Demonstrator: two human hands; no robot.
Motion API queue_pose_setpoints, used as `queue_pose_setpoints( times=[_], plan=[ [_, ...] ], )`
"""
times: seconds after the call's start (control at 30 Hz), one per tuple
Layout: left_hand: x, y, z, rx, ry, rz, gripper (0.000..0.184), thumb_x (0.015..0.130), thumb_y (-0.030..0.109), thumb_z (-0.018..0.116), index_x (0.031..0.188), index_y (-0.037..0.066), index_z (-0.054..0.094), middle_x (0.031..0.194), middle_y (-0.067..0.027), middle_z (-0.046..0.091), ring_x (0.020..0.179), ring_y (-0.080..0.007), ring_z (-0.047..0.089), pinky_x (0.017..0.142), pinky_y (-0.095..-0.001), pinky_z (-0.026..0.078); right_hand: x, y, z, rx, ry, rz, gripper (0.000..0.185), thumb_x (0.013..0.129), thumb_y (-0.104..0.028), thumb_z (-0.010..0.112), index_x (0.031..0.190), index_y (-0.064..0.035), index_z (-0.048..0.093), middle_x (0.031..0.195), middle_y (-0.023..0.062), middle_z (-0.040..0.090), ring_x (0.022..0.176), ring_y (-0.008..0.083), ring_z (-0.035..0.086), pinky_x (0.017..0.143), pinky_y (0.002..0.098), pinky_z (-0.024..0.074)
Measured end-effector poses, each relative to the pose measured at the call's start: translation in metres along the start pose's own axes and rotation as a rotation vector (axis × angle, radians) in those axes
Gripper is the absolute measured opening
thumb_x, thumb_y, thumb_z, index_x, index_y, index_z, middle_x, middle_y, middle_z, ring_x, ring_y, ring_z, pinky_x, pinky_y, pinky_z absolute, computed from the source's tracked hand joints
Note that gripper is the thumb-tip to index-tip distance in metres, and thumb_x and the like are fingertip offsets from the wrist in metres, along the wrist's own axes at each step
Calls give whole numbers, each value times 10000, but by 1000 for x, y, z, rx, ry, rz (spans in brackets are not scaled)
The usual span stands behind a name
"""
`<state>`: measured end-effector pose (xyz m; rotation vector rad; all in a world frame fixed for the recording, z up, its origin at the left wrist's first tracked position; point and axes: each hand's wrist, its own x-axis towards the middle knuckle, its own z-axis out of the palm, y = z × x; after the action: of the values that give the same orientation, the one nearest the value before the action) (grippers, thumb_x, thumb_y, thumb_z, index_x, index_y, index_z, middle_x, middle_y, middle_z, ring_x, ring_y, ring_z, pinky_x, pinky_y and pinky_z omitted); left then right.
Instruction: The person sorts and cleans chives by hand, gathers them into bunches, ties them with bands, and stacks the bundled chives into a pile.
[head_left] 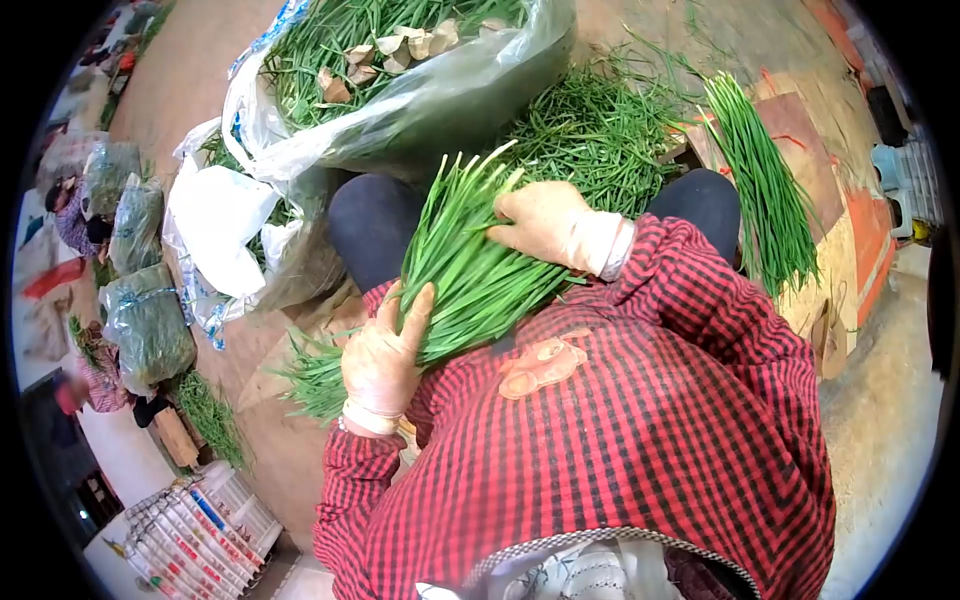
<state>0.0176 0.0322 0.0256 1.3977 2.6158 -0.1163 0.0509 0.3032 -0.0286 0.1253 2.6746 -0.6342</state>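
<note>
Green stalks [462,295] lie partly hidden by both hands [380,365] [555,222].

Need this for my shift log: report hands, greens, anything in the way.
Left hand holding green bunch; right hand on it near pale ends. Bunch slanted, pale ends forward. No obstruction seen; filled plastic bag beyond.

Black-checked red smock [620,440], dark trousers [372,225]

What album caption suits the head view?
Left hand and right hand on long green stalks near an open plastic bag.
</note>
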Motion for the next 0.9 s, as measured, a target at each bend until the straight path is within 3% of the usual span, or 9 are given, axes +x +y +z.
queue_pose_setpoints(
  times=[0.07, 0.13, 0.27, 0.33, 0.37, 0.57, 0.67, 0.77, 0.9],
  plan=[
    [-3, -5, 5, -9, 50, 12, 771, 681, 86, 701, 1397, 220, 447, 1267, -158, 565, 980, -326, 632, 755, -396, 523, -2, 15, 14, 227, 174, -136, 369, 871, -394, 588, 906, -34, 662, 797, 175, 672, 754, 383, 645, 689, 448, 515],
    [-6, -9, 6, -55, 11, -14, 770, 671, 116, 727, 1389, 192, 459, 1257, -154, 571, 1007, -332, 624, 776, -393, 522, -11, 33, 5, 641, 133, -267, 219, 878, -252, 611, 902, -37, 645, 743, 87, 646, 627, 210, 597, 603, 353, 480],
    [-15, -21, 19, -189, 143, 1, 752, 669, 183, 758, 1369, 155, 487, 1226, -146, 585, 1046, -328, 612, 803, -389, 517, -73, 46, -63, 1018, -107, 95, 242, 881, -267, 636, 894, -25, 633, 676, -30, 531, 581, 36, 441, 498, 218, 350],
    [-16, -26, 29, -169, 260, 65, 760, 670, 190, 761, 1376, 159, 481, 1218, -146, 589, 1041, -325, 615, 802, -396, 514, -90, 64, -60, 949, 54, -10, 211, 881, -235, 638, 901, -25, 630, 682, -37, 541, 552, 28, 445, 477, 206, 340],
    [-13, -25, 29, -150, 331, 99, 695, 706, 216, 741, 1359, 204, 502, 1183, -126, 599, 859, -279, 644, 671, -367, 510, -106, 66, -73, 1108, -55, 94, 182, 881, -197, 642, 911, -18, 617, 688, -34, 551, 533, 24, 456, 457, 200, 342],
    [-14, -25, 25, -94, 262, 112, 664, 703, 214, 729, 1336, 215, 530, 1188, -125, 595, 867, -286, 632, 690, -374, 506, -126, 123, -72, 1068, 250, 232, 167, 898, -196, 645, 931, -37, 606, 657, -46, 529, 402, 7, 350, 363, 190, 249],
    [-15, -25, 25, -86, 222, 125, 677, 688, 219, 737, 1333, 206, 534, 1190, -127, 593, 907, -299, 634, 715, -380, 504, -99, 161, -57, 504, 350, 162, 406, 896, -331, 643, 1149, -17, 601, 813, 11, 611, 646, 95, 565, 577, 241, 451],
    [-15, -21, 17, -80, 210, 152, 678, 663, 177, 736, 1312, 225, 547, 1194, -123, 590, 845, -279, 632, 652, -371, 495, -61, 144, -59, 142, 562, -107, 486, 904, -408, 611, 1178, -7, 617, 890, 58, 664, 817, 176, 624, 741, 313, 484],
    [-13, -19, 13, -74, 259, 179, 638, 735, 55, 618, 1321, 295, 537, 1240, -108, 593, 636, -215, 582, 537, -333, 495, -1, 89, -97, 533, 108, 38, 468, 913, -407, 608, 1122, 9, 659, 1102, 123, 674, 998, 218, 618, 878, 328, 466]
  ],
)
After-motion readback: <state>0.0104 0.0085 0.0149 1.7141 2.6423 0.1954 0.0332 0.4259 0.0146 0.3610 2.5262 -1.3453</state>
